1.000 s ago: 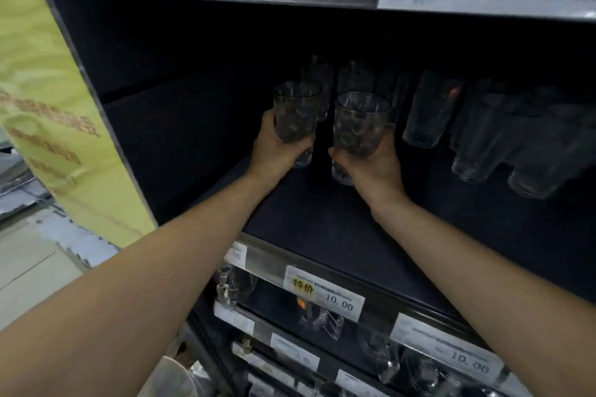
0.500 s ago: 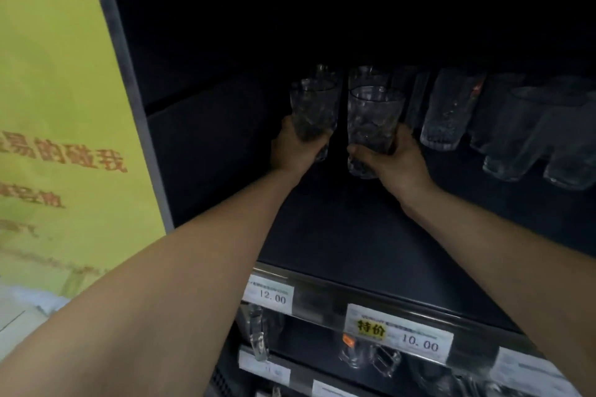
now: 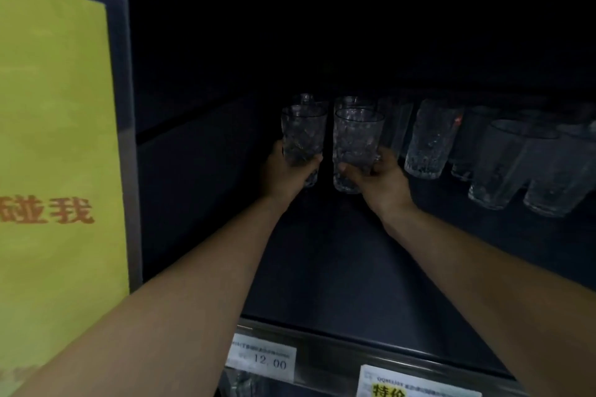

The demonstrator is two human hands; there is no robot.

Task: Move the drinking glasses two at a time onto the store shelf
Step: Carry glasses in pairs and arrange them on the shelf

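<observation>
Far on the left, a big yellow sign with red letters, stuck on the side of the rack. Next to it, a dark, deep shelf. Down on its front edge, a white price tag with 12.00 on it. Up near the middle, the left hand, fingers curled round the low part of the left glass, clear and bumpy. Holds it upright, far back over the shelf. Just beside it, the right glass, same kind, upright too, with a thin dark gap between the two. Gripped low down by the right hand, fingers and thumb wrapped round the bottom half. Cannot tell if the two bottoms sit on the shelf or hang just above it. Right behind them, the back glasses, with only the tops peeking out. Down at the front edge again, a yellow tag, cut off by the bottom of the view. Further right, near the right hand, a row of glasses, tall and clear, standing on the shelf and running off to the right side.
</observation>
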